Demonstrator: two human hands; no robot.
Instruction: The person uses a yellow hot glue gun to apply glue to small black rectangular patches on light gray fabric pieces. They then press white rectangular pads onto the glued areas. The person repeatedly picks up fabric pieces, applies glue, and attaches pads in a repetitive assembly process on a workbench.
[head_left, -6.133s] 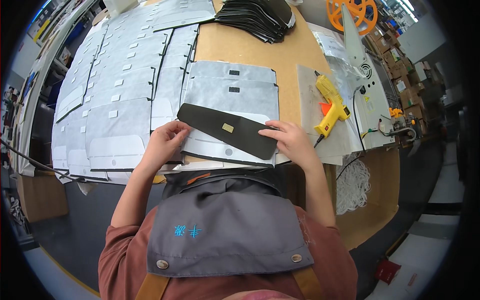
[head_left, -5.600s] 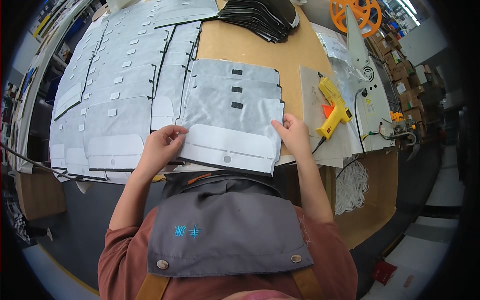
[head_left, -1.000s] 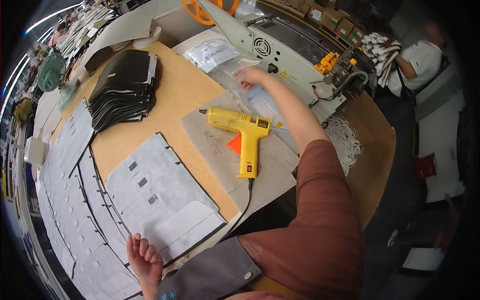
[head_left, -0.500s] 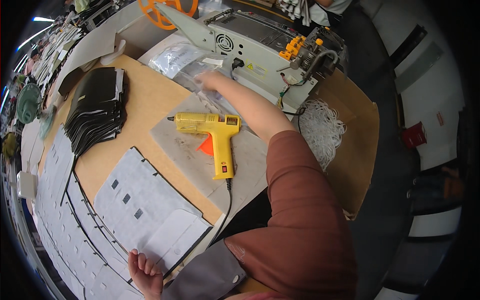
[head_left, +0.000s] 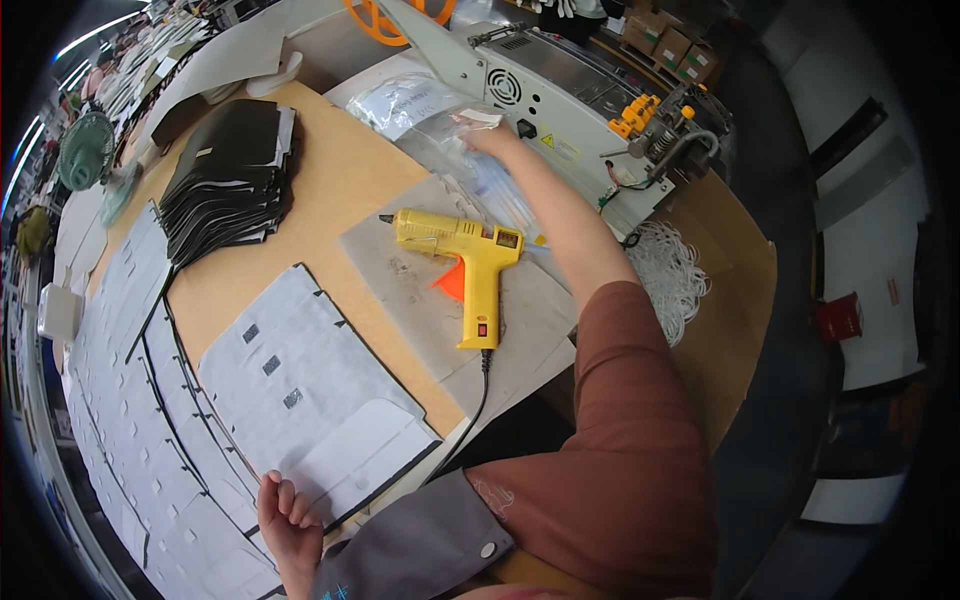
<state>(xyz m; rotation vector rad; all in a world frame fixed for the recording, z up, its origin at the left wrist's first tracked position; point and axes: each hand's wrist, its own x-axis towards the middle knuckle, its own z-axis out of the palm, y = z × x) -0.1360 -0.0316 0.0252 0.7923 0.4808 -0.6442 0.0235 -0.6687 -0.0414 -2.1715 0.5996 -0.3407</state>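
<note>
My right hand [head_left: 483, 138] is at the clear plastic bag [head_left: 405, 105], below the grey machine. Plastic and a white patch partly cover its fingers, so what they grip is hidden. My left hand [head_left: 290, 515] is curled closed beside the lower edge of a white fabric-like panel [head_left: 310, 390]; whether something small is inside cannot be seen. That panel has a dark edge, three small dark patches and a pale flap. Between bag and panel, a yellow hot glue gun [head_left: 470, 260] lies on its side on a stained grey sheet [head_left: 400, 300], with an orange piece [head_left: 452, 280] beneath it.
A stack of black panels [head_left: 225, 185] stands on the tan table. More white panels [head_left: 130, 400] overlap at left. The grey machine [head_left: 590, 130] rises behind the bag. A cardboard box [head_left: 740, 290] of white loops [head_left: 665, 280] is at right. The gun's cord [head_left: 478, 410] hangs over the table edge.
The view has shifted, so the table's things sit further right. My right hand remains at the bag and now lies partly under its plastic and white patch. The left hand stays curled by the panel.
</note>
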